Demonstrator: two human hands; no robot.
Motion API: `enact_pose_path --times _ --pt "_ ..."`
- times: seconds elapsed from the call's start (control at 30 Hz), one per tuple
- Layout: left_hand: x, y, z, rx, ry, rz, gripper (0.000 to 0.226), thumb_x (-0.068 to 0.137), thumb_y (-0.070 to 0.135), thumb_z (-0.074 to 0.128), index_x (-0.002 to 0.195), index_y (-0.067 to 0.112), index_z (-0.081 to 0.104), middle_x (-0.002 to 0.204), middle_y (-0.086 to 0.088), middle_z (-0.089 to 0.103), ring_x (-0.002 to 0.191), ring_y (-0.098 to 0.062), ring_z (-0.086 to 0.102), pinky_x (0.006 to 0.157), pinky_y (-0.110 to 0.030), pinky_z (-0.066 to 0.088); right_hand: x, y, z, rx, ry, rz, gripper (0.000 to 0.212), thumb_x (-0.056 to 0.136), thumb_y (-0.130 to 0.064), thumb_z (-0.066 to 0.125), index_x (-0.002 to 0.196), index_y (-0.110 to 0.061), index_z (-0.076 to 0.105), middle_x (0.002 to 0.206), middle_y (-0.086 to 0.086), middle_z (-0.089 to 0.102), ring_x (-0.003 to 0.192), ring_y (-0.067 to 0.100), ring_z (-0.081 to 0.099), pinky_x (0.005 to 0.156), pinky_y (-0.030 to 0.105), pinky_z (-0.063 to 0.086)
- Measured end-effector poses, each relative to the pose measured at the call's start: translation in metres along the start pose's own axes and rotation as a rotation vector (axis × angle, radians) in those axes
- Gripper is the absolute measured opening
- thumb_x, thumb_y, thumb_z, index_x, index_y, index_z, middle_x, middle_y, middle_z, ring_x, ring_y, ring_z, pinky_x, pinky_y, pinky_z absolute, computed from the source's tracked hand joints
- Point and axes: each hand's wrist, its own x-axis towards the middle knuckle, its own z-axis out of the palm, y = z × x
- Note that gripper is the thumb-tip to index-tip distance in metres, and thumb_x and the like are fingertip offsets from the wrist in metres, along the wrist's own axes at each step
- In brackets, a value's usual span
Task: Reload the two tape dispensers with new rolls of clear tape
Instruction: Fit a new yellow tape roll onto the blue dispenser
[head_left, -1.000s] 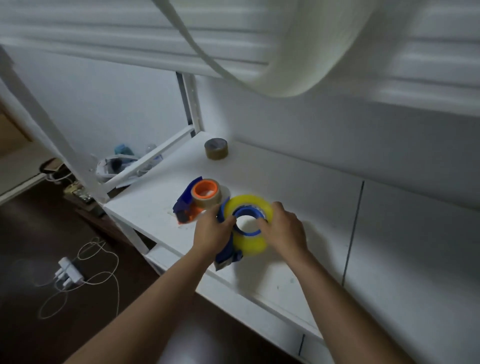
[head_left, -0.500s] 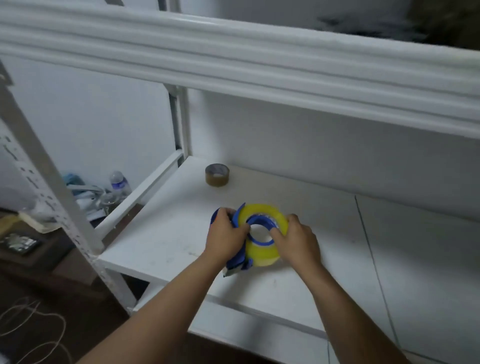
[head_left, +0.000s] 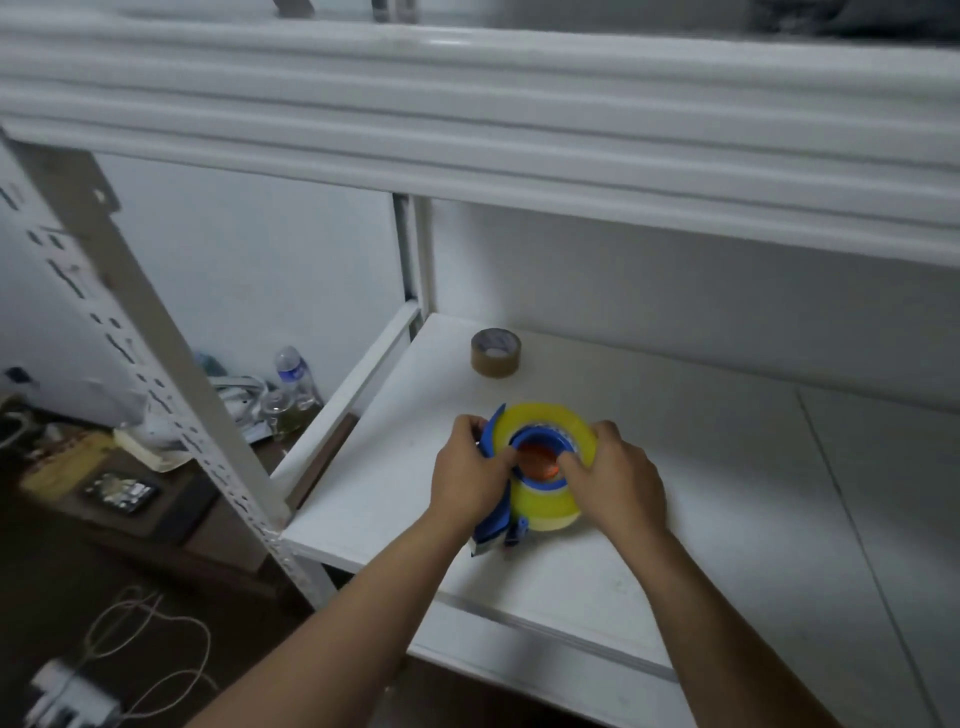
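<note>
A blue tape dispenser is held over the white shelf with a yellowish clear tape roll sitting on its blue hub. My left hand grips the dispenser's body on the left side. My right hand holds the roll's right edge, with a finger at the hub. Something orange shows through the hub's hole; the second dispenser itself is hidden behind the hands. A brown tape roll lies flat at the shelf's back left.
An upper shelf beam overhangs close above. A perforated white upright stands at the left. Bottles and clutter lie on the floor left of the shelf, with a power strip and cable lower down.
The view has tilted up and closer. The orange-cored dispenser seen a second ago is now hidden behind the held one. Both hands keep hold; my right finger has moved into the hub.
</note>
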Motion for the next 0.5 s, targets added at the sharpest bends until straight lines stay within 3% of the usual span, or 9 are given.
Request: enact_pose_path --times 0.13,0.37,0.5 --pt "0.013 0.0 -0.019 0.058 0.052 -0.031 0.027 0.085 0.025 0.067 0.105 0.017 0.05 0.093 0.002 0.061 0.079 -0.012 0.059 0.061 -0.023 0.045 0.01 -0.017 0.014 0.053 -0.04 -0.035 0.035 0.087 -0.038 0.057 0.105 -0.009 0.052 0.095 0.016 0.067 0.086 0.037 0.062 0.058 0.034 0.039" --pt "0.032 -0.001 -0.024 0.03 0.059 -0.016 0.028 0.085 0.024 0.067 0.107 0.017 0.05 0.092 0.004 0.059 0.077 -0.01 0.059 0.059 -0.022 0.045 0.026 -0.03 0.018 0.003 -0.042 -0.051 0.034 0.09 -0.039 0.054 0.103 -0.008 0.048 0.092 0.015 0.066 0.068 0.027 0.046 0.053 0.031 0.035" --pt "0.051 -0.012 -0.032 0.009 0.024 0.013 0.029 0.085 0.026 0.067 0.108 0.018 0.05 0.091 0.003 0.061 0.076 -0.01 0.06 0.059 -0.022 0.048 0.032 -0.042 0.022 -0.05 -0.03 -0.037 0.035 0.089 -0.041 0.056 0.1 -0.008 0.047 0.09 0.014 0.065 0.075 0.032 0.058 0.055 0.032 0.038"
